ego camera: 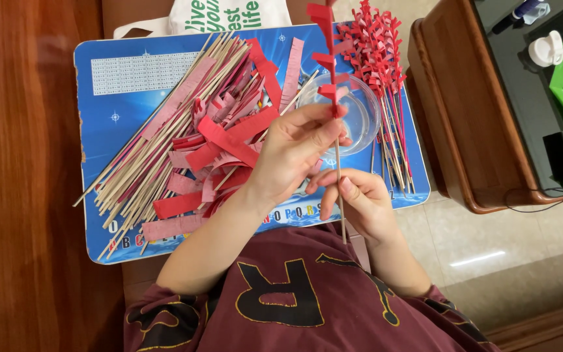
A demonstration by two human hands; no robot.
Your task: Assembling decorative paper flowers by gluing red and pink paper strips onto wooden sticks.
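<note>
Above the near edge of the board (99,98), a thin stick (341,215) stands nearly upright between both hands. The right hand (360,205) pinches its bare lower part between thumb and fingers, pressed together around the wood. The left hand (291,153) is higher up, its fingertips closed on the stick where a red fringed strip (326,58) meets it; the strip already spirals up the top part, its cut tabs sticking out sideways.

By the look of it, the wrapping step is under way: the upper stretch is covered, the lower stretch is still bare wood. To carry on, the right hand would need to roll the stick while the left keeps the strip taut and guides it downward at a slant, so the turns neither gap nor bunch.

Just behind the hands a clear bowl (360,114) sits on the board near its right edge; I cannot tell what is in it. Beside the bowl, along that right edge, lies a bundle of finished sticks (379,52) with red fringe. Across the middle and left of the board spread bare sticks (138,169) mixed with loose strips (223,140), red and pink. A white bag (229,14) shows past the far edge, and a wooden cabinet (444,117) stands off to the right.
</note>
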